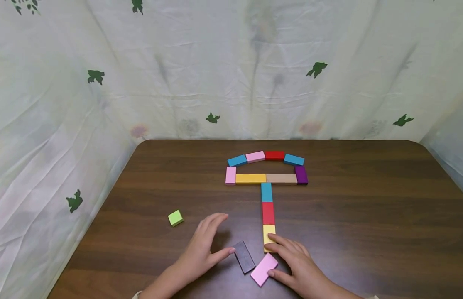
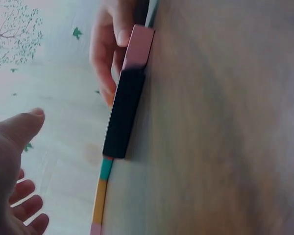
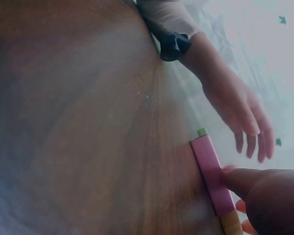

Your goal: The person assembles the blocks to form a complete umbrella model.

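My left hand (image 1: pixel 200 250) hovers with fingers spread, its thumb tip right at the upper left edge of a black block (image 1: pixel 244 257). Beside that block lies a tilted pink block (image 1: pixel 264 270), their near corners almost meeting. The thumb of my right hand (image 1: pixel 302 265) touches the pink block's right side. Its index and middle fingertips rest on a pale yellow block (image 1: pixel 269 230), the near end of a straight stem. Above that yellow block, the stem continues with a red block (image 1: pixel 268 213) and a blue block (image 1: pixel 266 192).
Beyond the stem, several blocks form a domed outline, with a yellow block (image 1: pixel 251 179) and a beige block (image 1: pixel 281 179) along its base. A small green block (image 1: pixel 175 218) lies left of my left hand. A patterned cloth (image 1: pixel 231 70) hangs behind the wooden table (image 1: pixel 366 228).
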`<act>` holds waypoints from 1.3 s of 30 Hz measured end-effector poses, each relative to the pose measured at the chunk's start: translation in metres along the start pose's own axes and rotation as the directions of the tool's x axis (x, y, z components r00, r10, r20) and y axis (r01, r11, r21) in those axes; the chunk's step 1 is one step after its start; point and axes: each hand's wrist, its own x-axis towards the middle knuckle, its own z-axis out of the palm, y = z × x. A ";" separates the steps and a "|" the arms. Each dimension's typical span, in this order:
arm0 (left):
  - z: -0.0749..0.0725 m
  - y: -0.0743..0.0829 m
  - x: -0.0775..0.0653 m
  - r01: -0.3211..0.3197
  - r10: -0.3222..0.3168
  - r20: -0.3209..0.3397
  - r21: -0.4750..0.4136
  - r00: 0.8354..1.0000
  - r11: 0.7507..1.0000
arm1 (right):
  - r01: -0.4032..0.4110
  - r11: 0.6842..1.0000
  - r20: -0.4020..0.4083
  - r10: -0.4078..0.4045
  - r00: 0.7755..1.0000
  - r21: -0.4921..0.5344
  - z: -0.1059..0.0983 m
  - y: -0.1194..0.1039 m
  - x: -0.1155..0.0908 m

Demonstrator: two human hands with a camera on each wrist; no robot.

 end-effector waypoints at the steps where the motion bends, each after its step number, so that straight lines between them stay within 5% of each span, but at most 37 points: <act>1: -0.002 -0.002 0.000 -0.003 0.003 -0.018 0.001 1.000 1.000 | 0.005 1.000 -0.003 -0.005 1.000 -0.002 0.000 0.000 0.000; 9: -0.010 -0.016 -0.001 0.024 -0.013 -0.169 0.062 0.986 0.998 | 0.054 0.998 -0.044 -0.054 0.998 -0.017 0.002 0.002 -0.001; 19: -0.019 -0.037 -0.007 0.033 -0.008 -0.255 0.096 0.967 0.995 | 0.035 0.999 -0.027 -0.035 0.999 -0.011 0.002 0.001 -0.001; 28: -0.027 -0.052 -0.016 0.192 -0.159 -0.252 0.114 0.955 0.975 | 0.060 0.998 -0.055 -0.061 0.997 -0.018 0.002 0.003 -0.001; 39: -0.041 -0.067 -0.021 0.362 -0.336 -0.207 0.101 0.919 0.927 | 0.067 0.998 -0.050 -0.067 0.996 -0.016 0.002 0.003 -0.002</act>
